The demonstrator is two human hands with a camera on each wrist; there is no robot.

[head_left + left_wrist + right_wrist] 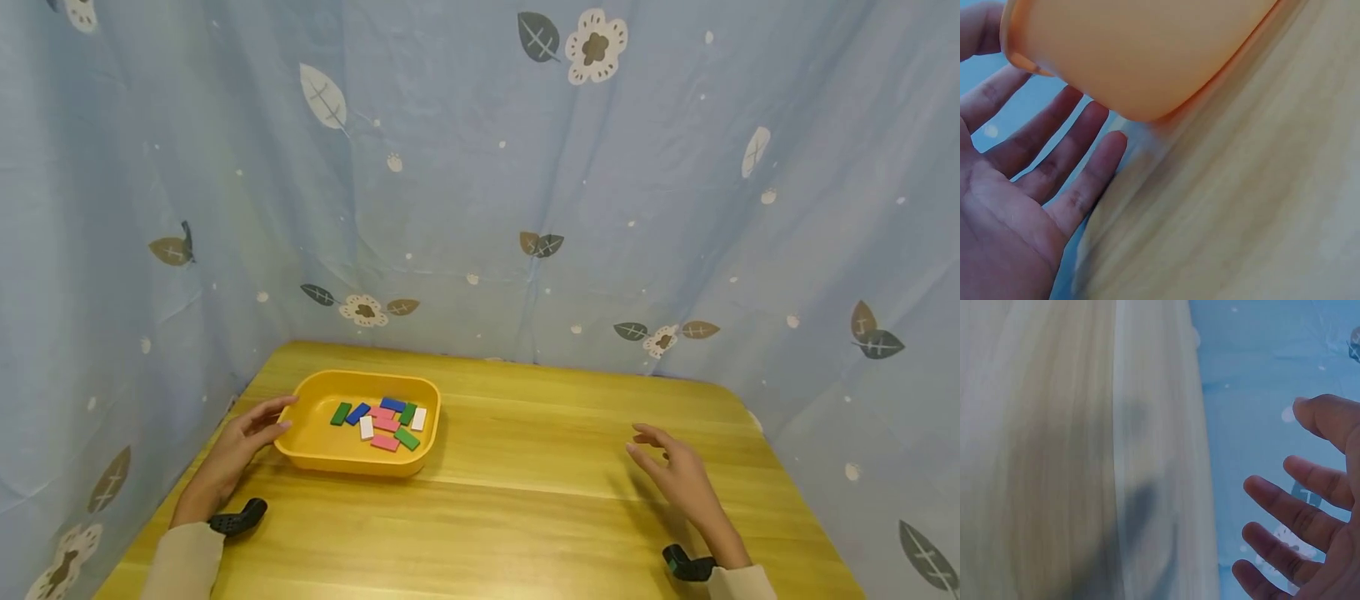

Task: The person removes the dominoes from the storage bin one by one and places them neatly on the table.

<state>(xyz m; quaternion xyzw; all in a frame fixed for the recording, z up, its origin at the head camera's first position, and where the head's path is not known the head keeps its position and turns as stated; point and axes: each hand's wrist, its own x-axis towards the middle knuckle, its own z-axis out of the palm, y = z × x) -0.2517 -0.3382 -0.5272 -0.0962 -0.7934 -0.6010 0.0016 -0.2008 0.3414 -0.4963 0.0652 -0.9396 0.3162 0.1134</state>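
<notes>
A yellow plastic tub [358, 459] with rounded corners stands at the left of the wooden table. On its floor lie several small flat rectangular blocks in pink [385, 443], green [341, 414], blue [392, 404] and white [419, 419], mostly toward the right end. My left hand [236, 446] is at the tub's left end, its fingertips at the rim. In the left wrist view, the fingers [1079, 169] are spread and fairly straight beside the tub's outer wall. My right hand [678, 475] hovers over the table's right side, fingers loosely spread, holding nothing.
The wooden table [525, 517] has rounded far corners. A blue curtain [480, 183] printed with leaves and flowers hangs behind it and along both sides. Black camera mounts sit on the left wrist [238, 518] and the right wrist [686, 564].
</notes>
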